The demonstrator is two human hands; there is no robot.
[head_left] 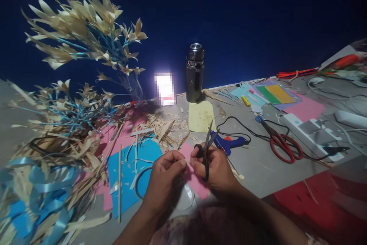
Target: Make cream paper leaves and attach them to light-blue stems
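Observation:
My right hand [213,166] has a pair of small black-handled scissors [207,143] hooked on its fingers, blades pointing up and slightly parted. Its thumb and fingertip also pinch close to my left hand [169,168], whose fingers are closed at the tips. A tiny pale bit shows where the fingertips meet, too small to name. Beneath both hands lies a pink paper sheet [197,184]. Just beyond the scissors rests a blue glue gun [229,141] with an orange trigger. To the left is a blue sheet [129,176] with a roll of tape partly hidden by my left hand.
A steel flask [195,77] stands at the back beside a bright light [164,88]. Pale flowers on blue stems [94,34] rise at left over husk scraps and blue ribbon [43,180]. Red-handled scissors [286,147], a power strip [312,134] and cords lie right.

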